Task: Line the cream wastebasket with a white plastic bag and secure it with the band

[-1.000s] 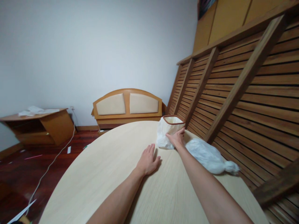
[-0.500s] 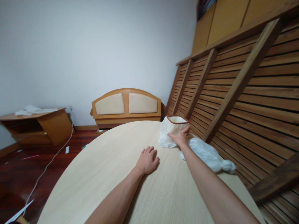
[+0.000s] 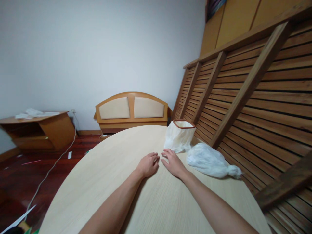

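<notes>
My left hand [image 3: 148,164] rests on the pale round table [image 3: 109,182], fingers a little curled and holding nothing. Close beside it, my right hand [image 3: 173,162] lies low over the tabletop with its fingers apart, and nothing is in it. Just beyond the right hand stands a small bin [image 3: 180,138] with a brown rim, a white plastic bag lining it and hanging down over its outside. To the right of the bin lies a knotted white plastic bag [image 3: 207,161], its contents hidden.
A slatted wooden panel [image 3: 243,97] leans along the table's right side. Behind the table stands a headboard [image 3: 131,107] with two cream pads. At the left are a low wooden cabinet [image 3: 56,130] and a white cable [image 3: 52,167] on the dark red floor.
My right hand has let go of the lined bin and come back toward my left hand. My left hand has shifted slightly left.
</notes>
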### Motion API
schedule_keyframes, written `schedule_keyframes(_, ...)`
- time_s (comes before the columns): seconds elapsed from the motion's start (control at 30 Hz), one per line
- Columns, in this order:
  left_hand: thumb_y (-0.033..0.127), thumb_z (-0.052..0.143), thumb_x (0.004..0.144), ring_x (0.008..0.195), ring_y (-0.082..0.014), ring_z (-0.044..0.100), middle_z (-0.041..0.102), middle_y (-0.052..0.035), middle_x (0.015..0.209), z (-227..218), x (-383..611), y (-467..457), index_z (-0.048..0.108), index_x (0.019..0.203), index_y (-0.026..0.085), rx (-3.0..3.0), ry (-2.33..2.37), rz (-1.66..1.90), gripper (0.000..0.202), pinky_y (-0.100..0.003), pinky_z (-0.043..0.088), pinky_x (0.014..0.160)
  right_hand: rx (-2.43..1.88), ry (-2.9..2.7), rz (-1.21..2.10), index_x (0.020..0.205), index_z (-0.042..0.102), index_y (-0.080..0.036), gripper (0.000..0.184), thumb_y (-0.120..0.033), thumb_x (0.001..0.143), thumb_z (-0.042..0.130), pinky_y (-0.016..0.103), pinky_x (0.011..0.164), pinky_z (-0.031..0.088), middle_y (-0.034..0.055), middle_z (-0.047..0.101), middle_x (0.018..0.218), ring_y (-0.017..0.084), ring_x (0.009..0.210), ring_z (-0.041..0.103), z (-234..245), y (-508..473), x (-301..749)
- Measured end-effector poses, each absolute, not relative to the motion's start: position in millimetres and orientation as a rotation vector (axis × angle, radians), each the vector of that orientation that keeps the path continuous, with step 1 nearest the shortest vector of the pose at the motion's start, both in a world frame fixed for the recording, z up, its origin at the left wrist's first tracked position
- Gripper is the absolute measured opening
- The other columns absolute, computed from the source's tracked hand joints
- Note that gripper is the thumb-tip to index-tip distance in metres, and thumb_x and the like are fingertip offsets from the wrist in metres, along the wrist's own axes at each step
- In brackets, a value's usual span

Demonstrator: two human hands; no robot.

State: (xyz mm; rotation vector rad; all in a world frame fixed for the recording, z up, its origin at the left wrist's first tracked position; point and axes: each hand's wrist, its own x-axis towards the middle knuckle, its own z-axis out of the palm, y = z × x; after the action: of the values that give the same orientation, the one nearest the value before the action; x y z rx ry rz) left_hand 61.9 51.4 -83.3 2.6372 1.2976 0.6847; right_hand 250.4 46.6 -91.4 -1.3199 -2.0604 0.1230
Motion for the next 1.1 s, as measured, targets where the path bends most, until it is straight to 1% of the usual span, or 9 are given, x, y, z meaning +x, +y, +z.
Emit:
schedule_keyframes(0.07, 0.023, 0.047, 0.092, 0.12, -0.0223, 0.061, 0.068, -0.0095, 0.127, -85, 56, 52, 0.07, 0.112, 0.02, 2.637, 1.313, 0.702, 0.031, -0.037, 0.045, 0.109, -1.286, -2.173, 0.185, 0.117, 0.068, -0.017, 0.035, -0.036, 0.09, 0.058, 0.037, 0.108, 0.042, 0.0118, 0.065, 0.128, 0.024, 0.122, 0.057, -93, 40, 252)
schedule_keyframes(0.13, 0.025, 0.053, 0.089, 0.124, -0.0261, 0.058, 0.065, -0.0124, 0.131, -86, 50, 54, 0.07, 0.115, 0.018, 2.636, 1.326, 0.708, 0.032, -0.042, 0.041, 0.112, -1.274, -2.246, 0.223, 0.125, 0.066, -0.017, 0.043, -0.042, 0.091, 0.058, 0.038, 0.11, 0.04, 0.0127, 0.063, 0.133, 0.025, 0.126, 0.055, -92, 38, 255)
schedule_keyframes(0.2, 0.027, 0.057, 0.086, 0.126, -0.0272, 0.057, 0.063, -0.0133, 0.133, -88, 46, 56, 0.068, 0.119, 0.017, 2.643, 1.303, 0.696, 0.036, -0.043, 0.041, 0.113, -1.282, -2.289, 0.241, 0.131, 0.063, -0.017, 0.051, -0.047, 0.09, 0.057, 0.041, 0.113, 0.036, 0.0137, 0.059, 0.14, 0.027, 0.131, 0.051, -90, 38, 257)
schedule_keyframes(0.3, 0.031, 0.057, 0.087, 0.127, -0.0265, 0.056, 0.061, -0.0134, 0.136, -90, 42, 59, 0.066, 0.123, 0.017, 2.651, 1.259, 0.687, 0.039, -0.042, 0.041, 0.113, -1.298, -2.328, 0.249, 0.135, 0.059, -0.018, 0.056, -0.05, 0.09, 0.056, 0.044, 0.116, 0.031, 0.0139, 0.054, 0.145, 0.028, 0.136, 0.047, -88, 40, 258)
schedule_keyframes(0.43, 0.033, 0.057, 0.089, 0.128, -0.0272, 0.055, 0.06, -0.0137, 0.136, -92, 44, 61, 0.065, 0.123, 0.017, 2.634, 1.262, 0.709, 0.039, -0.043, 0.041, 0.113, -1.309, -2.34, 0.238, 0.135, 0.059, -0.018, 0.055, -0.049, 0.09, 0.056, 0.044, 0.117, 0.029, 0.0133, 0.054, 0.145, 0.027, 0.136, 0.046, -88, 41, 257)
schedule_keyframes(0.67, 0.035, 0.057, 0.089, 0.127, -0.0259, 0.055, 0.06, -0.0123, 0.136, -94, 43, 63, 0.065, 0.122, 0.019, 2.609, 1.253, 0.709, 0.038, -0.042, 0.04, 0.113, -1.313, -2.326, 0.23, 0.133, 0.06, -0.02, 0.052, -0.048, 0.089, 0.058, 0.044, 0.116, 0.031, 0.012, 0.055, 0.143, 0.027, 0.134, 0.048, -88, 43, 257)
schedule_keyframes(1.1, 0.035, 0.059, 0.088, 0.128, -0.0267, 0.055, 0.06, -0.0122, 0.136, -93, 42, 64, 0.065, 0.122, 0.019, 2.584, 1.26, 0.704, 0.038, -0.042, 0.04, 0.113, -1.313, -2.331, 0.23, 0.134, 0.06, -0.018, 0.054, -0.047, 0.089, 0.058, 0.045, 0.115, 0.032, 0.0131, 0.056, 0.143, 0.027, 0.134, 0.048, -86, 43, 255)
